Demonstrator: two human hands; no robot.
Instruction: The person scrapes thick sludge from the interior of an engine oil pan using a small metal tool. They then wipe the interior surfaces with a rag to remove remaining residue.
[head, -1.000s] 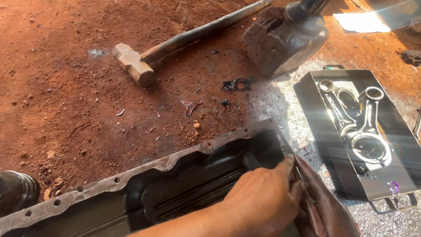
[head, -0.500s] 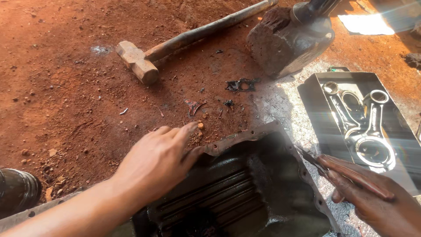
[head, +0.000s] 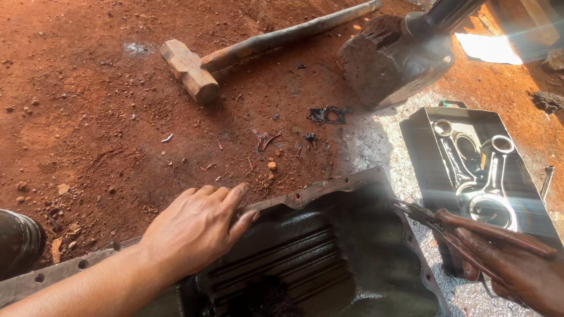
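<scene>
Greasy black pan [head: 329, 258] lies between our hands: left hand [head: 194, 232] presses flat on its rim, right hand [head: 511, 264] clasps pliers [head: 437, 226] nosing its right edge.

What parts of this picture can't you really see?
Head view only:
- Oil pan: its near part is cut off by the bottom edge.
- Pliers: the handles are hidden inside the right hand.
- Dark round thing: cut off by the left edge, so its kind is unclear.
- Connecting rods in the metal tray: washed out by sun glare.
- Left hand: its palm, on the pan's rim, is hidden.
</scene>
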